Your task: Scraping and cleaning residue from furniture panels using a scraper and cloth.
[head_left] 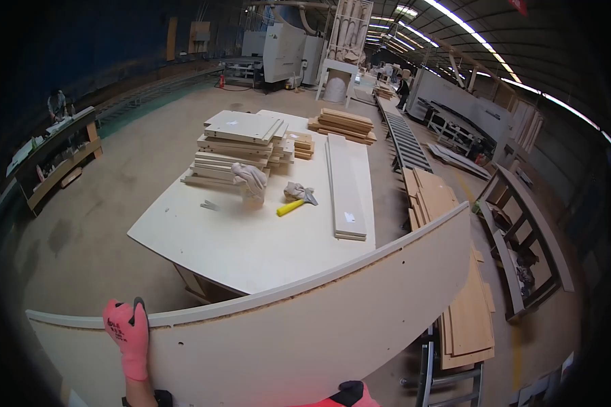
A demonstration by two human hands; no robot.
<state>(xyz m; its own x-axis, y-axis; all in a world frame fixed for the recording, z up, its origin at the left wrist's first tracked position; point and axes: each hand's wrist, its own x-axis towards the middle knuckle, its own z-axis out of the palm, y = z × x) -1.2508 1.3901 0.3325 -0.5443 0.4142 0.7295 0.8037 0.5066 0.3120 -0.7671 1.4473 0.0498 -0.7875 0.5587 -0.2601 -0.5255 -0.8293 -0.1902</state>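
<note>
A large pale panel (305, 325) stands on its long edge right in front of me, its drilled top edge rising to the right. My left hand (129, 332), in a pink glove, grips that top edge near the panel's left end, fingers hooked over it. Only a sliver of my right hand (349, 395), in a pink glove with a black cuff, shows at the bottom edge against the panel's near face. Its grip is hidden.
Behind the panel a white worktable (251, 244) carries a stack of cut boards (237, 146), long strips (346, 186), a yellow-handled hammer (293, 203) and a grey cloth (251, 180). Brown boards (468, 319) and a roller conveyor (407, 142) lie right. A person (56, 105) works far left.
</note>
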